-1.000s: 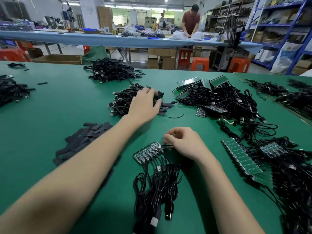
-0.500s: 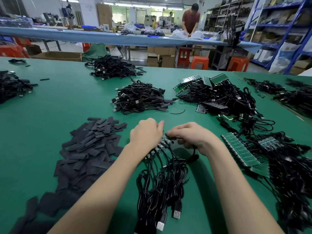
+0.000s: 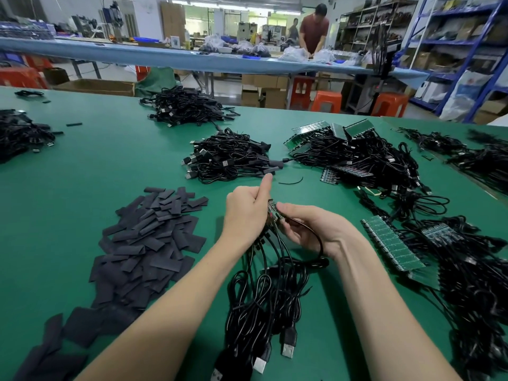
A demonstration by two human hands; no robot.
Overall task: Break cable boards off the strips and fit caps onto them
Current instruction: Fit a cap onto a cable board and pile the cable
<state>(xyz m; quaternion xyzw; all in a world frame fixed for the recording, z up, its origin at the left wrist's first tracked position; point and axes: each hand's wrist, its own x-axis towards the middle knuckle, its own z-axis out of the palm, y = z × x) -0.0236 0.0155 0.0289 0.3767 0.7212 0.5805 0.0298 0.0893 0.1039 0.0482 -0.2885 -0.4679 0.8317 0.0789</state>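
A short green board strip [image 3: 272, 212] with black USB cables [image 3: 268, 292] hanging from it is lifted above the green table. My left hand [image 3: 246, 215] grips the strip's left part, its index finger pointing up. My right hand [image 3: 310, 228] pinches the end board on the strip's right and holds that board's cable looped under the palm. Left of my hands lies a spread of flat black caps [image 3: 145, 235]. A pile of capped cables [image 3: 228, 158] sits just beyond my hands.
More board strips [image 3: 390, 246] with tangled cables lie at the right, and a bigger heap [image 3: 354, 155] behind them. Other cable piles sit at the far middle [image 3: 187, 105] and far left [image 3: 19, 133]. A person works at the long blue table [image 3: 165, 57] behind.
My left hand drew back from the capped cable pile to the strip. Both hands have raised the strip off the table and hold it between them.
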